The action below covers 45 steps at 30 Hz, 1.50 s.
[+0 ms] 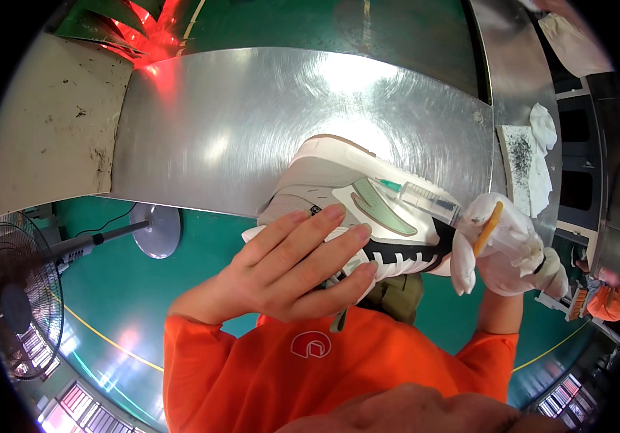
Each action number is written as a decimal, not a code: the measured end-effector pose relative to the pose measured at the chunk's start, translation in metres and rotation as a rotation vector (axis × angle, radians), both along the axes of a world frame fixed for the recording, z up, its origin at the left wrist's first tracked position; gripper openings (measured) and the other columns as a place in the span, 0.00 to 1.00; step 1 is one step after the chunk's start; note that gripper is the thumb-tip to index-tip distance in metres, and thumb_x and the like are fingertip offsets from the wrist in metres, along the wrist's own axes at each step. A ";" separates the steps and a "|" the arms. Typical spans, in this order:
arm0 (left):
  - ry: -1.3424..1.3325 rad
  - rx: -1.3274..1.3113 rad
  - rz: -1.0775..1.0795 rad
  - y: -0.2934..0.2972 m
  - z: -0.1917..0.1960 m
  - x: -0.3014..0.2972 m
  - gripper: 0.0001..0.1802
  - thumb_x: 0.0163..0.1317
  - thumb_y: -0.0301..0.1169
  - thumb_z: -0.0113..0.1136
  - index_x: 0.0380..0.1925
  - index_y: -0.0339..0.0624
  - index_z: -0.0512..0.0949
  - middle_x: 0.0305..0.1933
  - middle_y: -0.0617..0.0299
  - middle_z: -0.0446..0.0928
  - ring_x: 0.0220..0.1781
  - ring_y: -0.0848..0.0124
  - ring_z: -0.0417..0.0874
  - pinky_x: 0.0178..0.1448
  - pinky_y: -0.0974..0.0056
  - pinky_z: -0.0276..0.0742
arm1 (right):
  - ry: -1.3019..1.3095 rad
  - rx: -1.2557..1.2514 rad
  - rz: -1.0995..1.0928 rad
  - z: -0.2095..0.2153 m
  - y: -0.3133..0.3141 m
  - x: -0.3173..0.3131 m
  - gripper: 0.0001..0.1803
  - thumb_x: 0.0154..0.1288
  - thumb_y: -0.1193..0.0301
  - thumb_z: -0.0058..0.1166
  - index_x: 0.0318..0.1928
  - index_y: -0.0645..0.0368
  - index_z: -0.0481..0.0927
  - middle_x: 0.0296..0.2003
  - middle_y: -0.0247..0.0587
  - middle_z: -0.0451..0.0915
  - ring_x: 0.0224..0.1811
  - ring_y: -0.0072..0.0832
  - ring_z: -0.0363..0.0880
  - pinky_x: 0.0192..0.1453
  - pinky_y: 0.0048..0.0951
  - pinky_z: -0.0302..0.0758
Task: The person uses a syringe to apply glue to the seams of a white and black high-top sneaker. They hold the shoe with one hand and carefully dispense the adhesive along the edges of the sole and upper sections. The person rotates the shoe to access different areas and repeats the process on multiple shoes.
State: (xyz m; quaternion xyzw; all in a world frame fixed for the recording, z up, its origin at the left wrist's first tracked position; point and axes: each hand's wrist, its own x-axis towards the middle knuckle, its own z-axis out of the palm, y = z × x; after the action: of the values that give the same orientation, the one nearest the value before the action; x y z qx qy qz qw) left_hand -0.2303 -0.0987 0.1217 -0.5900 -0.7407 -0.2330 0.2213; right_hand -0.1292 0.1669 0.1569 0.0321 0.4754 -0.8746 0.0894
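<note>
A white, grey and black sneaker (310,189) with a pale green side patch lies tilted at the near edge of the metal table, its sole turned away from me and its toe to the right. My left hand (302,263) is bare and grips the sneaker around the ankle opening, fingers laid across it; the thumb is hidden. In a white glove, my right hand (501,242) is closed around a clear syringe (429,201). The syringe's green tip points at the sneaker's side, near the sole edge. A thin yellow stick (488,228) also shows at the gloved fingers.
The shiny metal table (201,130) spans the middle. A speckled white block (517,162) and crumpled white cloth (542,137) lie at right. A beige panel (57,123) stands at left, with a standing fan (21,303) below it. Another person in orange (607,302) is far right.
</note>
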 end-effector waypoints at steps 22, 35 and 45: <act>0.012 0.013 0.018 -0.001 -0.006 0.004 0.12 0.62 0.38 0.57 0.46 0.63 0.74 0.53 0.68 0.80 0.55 0.63 0.81 0.57 0.61 0.72 | 0.042 0.118 0.129 0.013 0.014 -0.007 0.48 0.45 0.49 0.62 0.54 0.82 0.66 0.29 0.56 0.78 0.15 0.25 0.70 0.19 0.20 0.68; -0.004 0.007 0.002 -0.001 -0.004 0.003 0.10 0.59 0.37 0.61 0.41 0.62 0.76 0.51 0.66 0.80 0.52 0.61 0.81 0.56 0.60 0.71 | -0.161 0.171 0.032 0.039 0.017 0.008 0.61 0.34 0.34 0.66 0.50 0.85 0.68 0.29 0.58 0.78 0.13 0.24 0.70 0.19 0.21 0.70; 0.012 0.024 0.007 0.001 -0.006 0.001 0.09 0.55 0.36 0.63 0.38 0.62 0.79 0.49 0.66 0.81 0.51 0.62 0.81 0.56 0.61 0.71 | -0.092 0.142 -0.014 0.037 0.026 0.021 0.51 0.39 0.42 0.61 0.48 0.83 0.71 0.29 0.57 0.79 0.10 0.25 0.67 0.19 0.21 0.67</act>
State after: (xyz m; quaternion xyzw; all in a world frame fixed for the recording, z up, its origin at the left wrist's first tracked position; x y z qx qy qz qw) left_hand -0.2289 -0.0978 0.1158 -0.5861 -0.7385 -0.2376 0.2336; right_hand -0.1083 0.1925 0.1937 0.0820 0.5315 -0.8368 0.1026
